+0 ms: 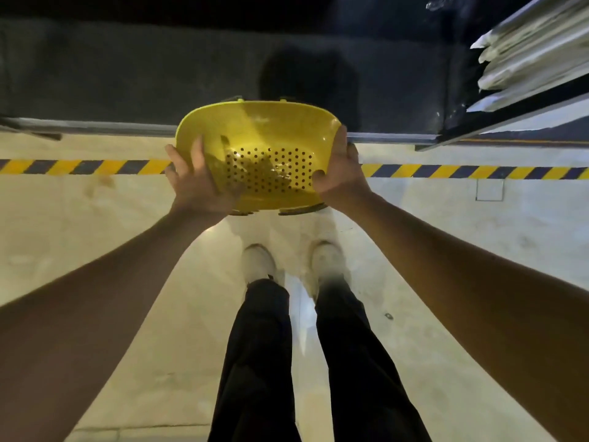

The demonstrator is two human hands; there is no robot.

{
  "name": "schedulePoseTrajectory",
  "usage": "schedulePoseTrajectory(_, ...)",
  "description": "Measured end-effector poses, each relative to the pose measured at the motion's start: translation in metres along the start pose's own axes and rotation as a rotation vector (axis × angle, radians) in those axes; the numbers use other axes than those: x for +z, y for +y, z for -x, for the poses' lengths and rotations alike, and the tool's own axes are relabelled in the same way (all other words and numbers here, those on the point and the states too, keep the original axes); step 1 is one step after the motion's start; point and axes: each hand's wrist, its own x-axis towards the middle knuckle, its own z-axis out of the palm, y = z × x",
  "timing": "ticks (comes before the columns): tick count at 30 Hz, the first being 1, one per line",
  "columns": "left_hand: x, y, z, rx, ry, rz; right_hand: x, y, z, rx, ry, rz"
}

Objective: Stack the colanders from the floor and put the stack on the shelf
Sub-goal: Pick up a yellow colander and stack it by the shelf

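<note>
A yellow colander (pixel 264 135) with a perforated bottom is held out in front of me at about waist height, above my feet. Dark edges of another colander (pixel 302 209) show beneath its near rim, so it tops a stack. My left hand (pixel 196 183) grips the stack's left side, with fingers over the rim. On the right side my right hand (pixel 338 167) holds the rim, thumb inside. The shelf is not clearly visible.
A pale floor (pixel 127 250) carries a yellow-and-black striped tape line (pixel 478 171) across it. Beyond lies a dark surface behind a metal rail (pixel 95 125). Stacked white sheets (pixel 535 49) sit at the upper right. My legs and white shoes are below.
</note>
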Motion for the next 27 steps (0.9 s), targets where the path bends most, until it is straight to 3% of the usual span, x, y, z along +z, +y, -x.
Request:
schedulePoseTrajectory(4, -0.011, 0.005, -0.014, -0.082, -0.104, -0.01, -0.017, -0.012, -0.013, 0.092, -0.124, 0.033)
schedulePoseTrajectory(8, -0.054, 0.035, 0.0, -0.178, -0.107, -0.081, -0.065, -0.03, 0.006, 0.043, -0.223, 0.307)
schedulePoseTrajectory(11, -0.098, 0.064, 0.046, -0.04, -0.029, -0.103, -0.103, -0.057, 0.052, -0.1, -0.134, 0.474)
schedulePoseTrajectory(18, -0.211, 0.132, 0.196, 0.083, 0.204, -0.232, -0.207, -0.131, 0.2, -0.41, 0.081, 0.434)
schedulePoseTrajectory(23, -0.271, 0.162, 0.287, 0.056, 0.388, -0.231, -0.267, -0.163, 0.266, -0.542, 0.082, 0.459)
schedulePoseTrajectory(27, -0.305, 0.173, 0.357, -0.08, 0.492, -0.213, -0.297, -0.194, 0.303, -0.666, 0.034, 0.574)
